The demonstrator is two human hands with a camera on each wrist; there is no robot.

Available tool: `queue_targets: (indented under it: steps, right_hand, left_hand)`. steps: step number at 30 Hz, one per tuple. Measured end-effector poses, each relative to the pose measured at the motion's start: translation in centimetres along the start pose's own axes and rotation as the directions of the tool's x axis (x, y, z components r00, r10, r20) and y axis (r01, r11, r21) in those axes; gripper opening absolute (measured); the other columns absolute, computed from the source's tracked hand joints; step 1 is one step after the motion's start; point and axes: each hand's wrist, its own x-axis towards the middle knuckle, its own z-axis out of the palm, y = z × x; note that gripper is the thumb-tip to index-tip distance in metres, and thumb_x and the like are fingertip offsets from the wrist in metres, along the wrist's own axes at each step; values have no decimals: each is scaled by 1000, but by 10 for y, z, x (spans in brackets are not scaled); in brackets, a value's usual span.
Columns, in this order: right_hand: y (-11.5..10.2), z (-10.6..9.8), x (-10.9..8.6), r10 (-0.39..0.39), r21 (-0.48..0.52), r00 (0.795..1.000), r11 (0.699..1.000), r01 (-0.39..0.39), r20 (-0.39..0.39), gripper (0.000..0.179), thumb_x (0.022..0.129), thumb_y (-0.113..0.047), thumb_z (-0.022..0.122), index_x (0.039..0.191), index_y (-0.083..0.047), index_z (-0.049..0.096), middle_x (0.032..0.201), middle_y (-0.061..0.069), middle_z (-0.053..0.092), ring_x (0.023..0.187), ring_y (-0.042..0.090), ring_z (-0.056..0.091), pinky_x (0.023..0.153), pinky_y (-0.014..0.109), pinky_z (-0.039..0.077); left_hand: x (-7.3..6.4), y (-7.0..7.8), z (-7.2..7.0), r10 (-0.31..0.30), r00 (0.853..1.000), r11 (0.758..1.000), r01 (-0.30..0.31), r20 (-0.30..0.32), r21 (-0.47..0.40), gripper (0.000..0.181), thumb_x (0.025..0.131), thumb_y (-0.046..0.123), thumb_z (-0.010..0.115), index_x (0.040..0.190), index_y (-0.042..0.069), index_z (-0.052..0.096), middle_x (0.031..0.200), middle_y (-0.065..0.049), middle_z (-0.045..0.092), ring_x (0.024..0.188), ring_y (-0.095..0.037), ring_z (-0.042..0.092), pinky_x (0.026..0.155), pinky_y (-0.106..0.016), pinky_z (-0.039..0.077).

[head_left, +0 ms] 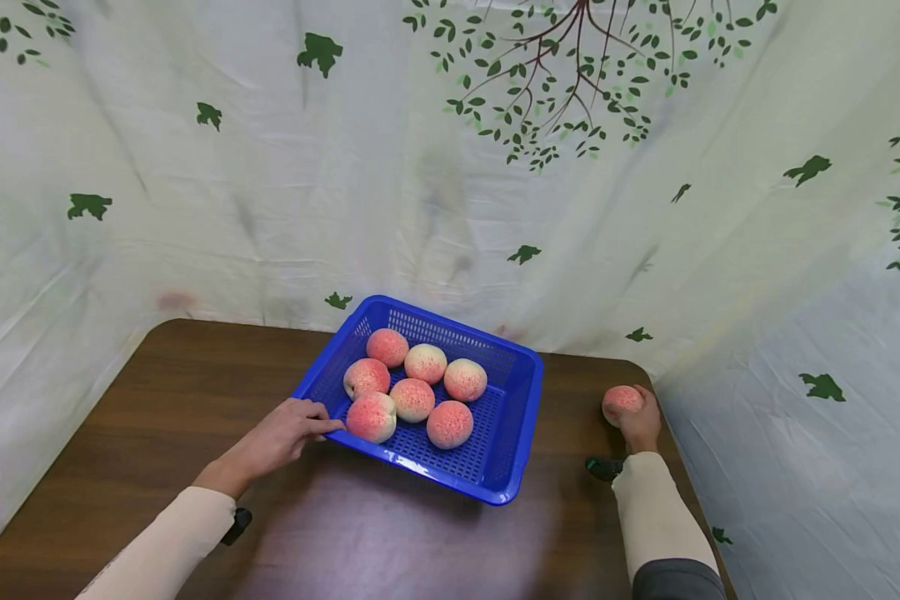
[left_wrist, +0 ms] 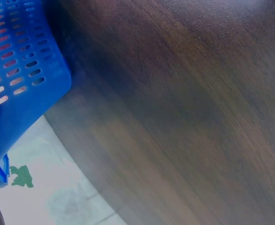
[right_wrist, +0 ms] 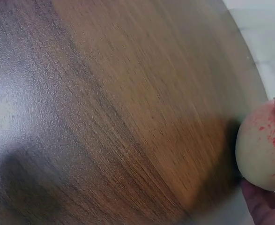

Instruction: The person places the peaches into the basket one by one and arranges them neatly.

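A blue perforated plastic basket (head_left: 527,417) sits at an angle on the table, with several pink-and-cream peaches (head_left: 412,400) gathered toward its left side. My left hand (head_left: 288,433) pinches the basket's rim at the near left corner. In the left wrist view the basket's slotted side (left_wrist: 39,89) shows, and only a dark sliver of the hand appears at the lower left. Over by the table's right edge, my right hand (head_left: 641,423) grips a single peach (head_left: 621,402). The right wrist view shows that peach (right_wrist: 259,150) between fingers and thumb, at or close to the tabletop.
A brown wood-grain table (head_left: 195,383) with rounded far corners carries everything. Behind it and along both sides hangs a pale curtain (head_left: 390,192) printed with green leaves and branches. The basket's far side is close to the table's back edge.
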Motion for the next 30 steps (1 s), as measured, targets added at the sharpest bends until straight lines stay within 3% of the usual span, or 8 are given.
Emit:
queue_targets:
  steps: [3, 8, 12, 19, 23, 30]
  right_hand:
    - [-1, -2, -2, 15, 53, 1000, 998, -15, -10, 72, 83, 0, 69, 145, 1, 32, 147, 27, 33, 134, 41, 32, 108, 53, 29]
    - [-5, -4, -9, 27, 151, 999, 988, -32, 38, 71, 87, -5, 69, 146, -2, 31, 145, 23, 34, 131, 34, 35, 106, 47, 33]
    - [-12, -5, -14, -13, 171, 997, 985, 0, 79, 70, 88, -11, 70, 146, -5, 32, 143, 19, 37, 127, 28, 38, 101, 39, 37]
    - [-32, -6, -29, -68, 189, 986, 981, 38, 154, 67, 89, -10, 68, 146, -9, 34, 143, 13, 38, 125, 21, 39, 85, 16, 41]
    - [-42, -5, -39, -137, 239, 967, 967, 84, 216, 65, 89, -9, 69, 145, -9, 35, 142, 11, 39, 122, 16, 41, 83, 12, 43]
    - [-59, -1, -61, -264, 287, 913, 942, 175, 310, 64, 89, -6, 69, 144, -6, 36, 131, 5, 44, 111, 9, 48, 82, 14, 46]
  left_hand:
    - [0, 0, 0, -10, 1000, 1000, 10, 18, 4, 41, 67, -13, 76, 104, 6, 76, 79, 7, 59, 69, -5, 46, 63, -22, 39]
    - [-2, -1, 1, -2, 1000, 1000, 2, 21, -2, 39, 68, -10, 76, 104, 6, 75, 80, 5, 61, 69, -7, 48, 63, -22, 41]
    - [-2, -1, 1, 13, 1000, 1000, -13, 5, -4, 27, 78, -3, 74, 104, 5, 75, 81, 3, 62, 70, -8, 49, 63, -24, 42]
    - [-1, 1, 0, -22, 999, 1000, 21, 27, 19, 39, 69, -8, 78, 105, 7, 75, 82, 3, 62, 71, -8, 49, 64, -26, 43]
    - [-1, 2, -1, -38, 998, 999, 37, 39, 32, 39, 69, -8, 78, 105, 7, 75, 82, 4, 62, 72, -9, 48, 65, -27, 42]
    - [-2, 3, -1, -52, 998, 997, 50, 44, 60, 36, 72, -4, 77, 105, 9, 76, 82, 6, 60, 72, -8, 48, 66, -28, 42]
